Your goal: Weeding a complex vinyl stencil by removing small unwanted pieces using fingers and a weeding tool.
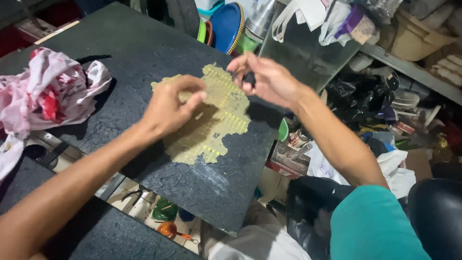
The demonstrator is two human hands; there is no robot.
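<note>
Both hands on yellow sheet (pixel 211 120) | left hand (pixel 168 108) presses | right hand (pixel 269 79) grips tool (pixel 249 78)

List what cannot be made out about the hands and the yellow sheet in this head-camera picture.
- Dark tool: mostly hidden inside the right hand; its kind and tip unclear.
- Yellow sheet: its left part is covered by the left hand.
- Left fingertips: curled under, so any grip is unseen.
- Sheet's pattern: too small to read.

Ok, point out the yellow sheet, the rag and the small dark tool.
yellow sheet (pixel 226 103): head view, its bright gridded part.
rag (pixel 50 91): head view, middle of the crumpled cloth.
small dark tool (pixel 249 78): head view, dark tip between the right hand (pixel 269 79) fingers.
</note>
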